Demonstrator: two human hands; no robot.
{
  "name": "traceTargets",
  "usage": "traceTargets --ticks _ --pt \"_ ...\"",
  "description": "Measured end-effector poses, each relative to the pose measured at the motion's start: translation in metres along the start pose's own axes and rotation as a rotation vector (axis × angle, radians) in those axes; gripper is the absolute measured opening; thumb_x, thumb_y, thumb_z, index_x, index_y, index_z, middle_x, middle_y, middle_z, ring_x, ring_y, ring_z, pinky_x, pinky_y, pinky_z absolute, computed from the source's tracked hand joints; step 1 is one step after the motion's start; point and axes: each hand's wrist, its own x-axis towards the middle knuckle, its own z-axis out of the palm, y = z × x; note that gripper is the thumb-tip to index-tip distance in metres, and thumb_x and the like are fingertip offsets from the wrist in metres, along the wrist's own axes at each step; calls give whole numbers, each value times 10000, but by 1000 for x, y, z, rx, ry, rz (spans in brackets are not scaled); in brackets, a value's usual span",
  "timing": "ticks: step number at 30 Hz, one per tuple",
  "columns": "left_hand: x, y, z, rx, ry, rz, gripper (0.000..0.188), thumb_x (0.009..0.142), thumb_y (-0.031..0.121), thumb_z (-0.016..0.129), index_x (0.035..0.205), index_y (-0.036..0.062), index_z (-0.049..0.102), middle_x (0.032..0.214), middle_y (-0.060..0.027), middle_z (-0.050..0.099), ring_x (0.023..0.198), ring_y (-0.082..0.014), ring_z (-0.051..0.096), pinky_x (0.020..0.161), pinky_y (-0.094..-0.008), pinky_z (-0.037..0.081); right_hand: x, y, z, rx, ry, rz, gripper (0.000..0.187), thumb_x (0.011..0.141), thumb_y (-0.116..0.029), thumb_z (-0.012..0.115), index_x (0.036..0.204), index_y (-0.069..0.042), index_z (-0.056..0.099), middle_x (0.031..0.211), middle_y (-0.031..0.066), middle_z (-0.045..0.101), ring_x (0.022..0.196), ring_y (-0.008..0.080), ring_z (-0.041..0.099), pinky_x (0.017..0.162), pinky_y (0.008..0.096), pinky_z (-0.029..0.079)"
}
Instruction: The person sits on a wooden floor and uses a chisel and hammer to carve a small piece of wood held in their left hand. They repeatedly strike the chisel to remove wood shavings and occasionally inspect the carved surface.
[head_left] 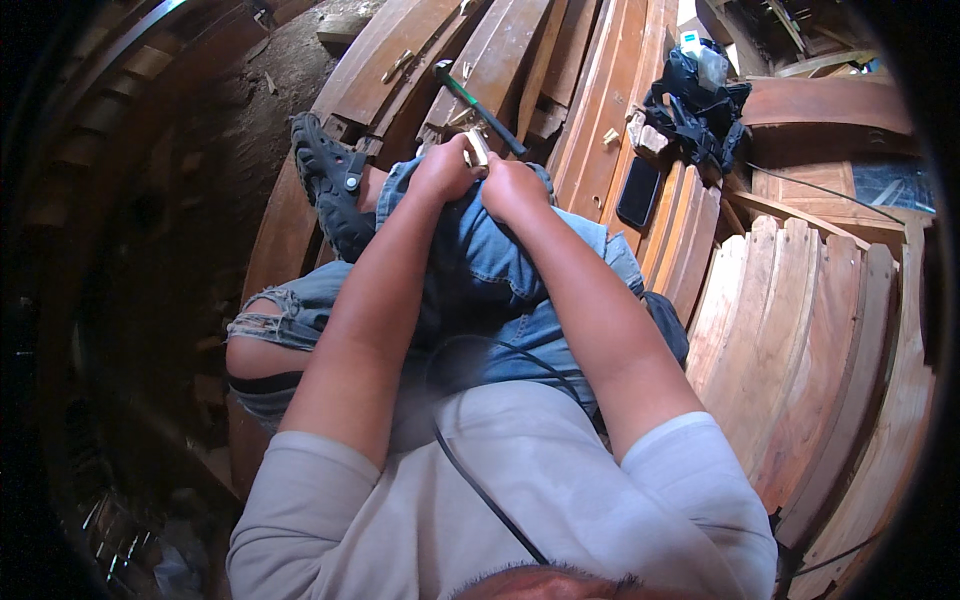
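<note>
Both hands meet over my crossed, jeans-clad legs. My left hand has its fingers curled round a small pale wood piece, which sticks up between the two hands. Right beside it, my right hand is closed at the lower end of the same piece. Its fingers are mostly hidden by the back of the hand, so any small tool in them cannot be made out. Just beyond the hands a hammer with a green and black handle lies slantwise across the boards.
Long reddish-brown boards run away under me. On the right lie a black phone, a black plastic bag and a pale wood chunk. A slatted wooden panel stands farther right. Small wood offcuts lie ahead; dirt ground is at left.
</note>
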Motion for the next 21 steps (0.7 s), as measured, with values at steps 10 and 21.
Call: traceTargets --ticks 10,21 --pt "-4 6 -5 -28 -76 -35 580 851 353 876 1312 87 645 1248 -222 746 1204 -409 696 1015 -508 558 -41 18 -13 28 -49 29 519 1026 -215 487 1532 -156 585 1253 235 742 1167 425 708 1004 540 551" --pt "-1 3 -5 -28 -59 -34 555 849 321 874 1307 95 655 1245 -213 748 1205 -402 697 1009 -506 561 -73 8 -34 -32 -63 7 506 1017 -190 487 1506 -142 607 1185 270 745 1137 439 711 991 538 556"
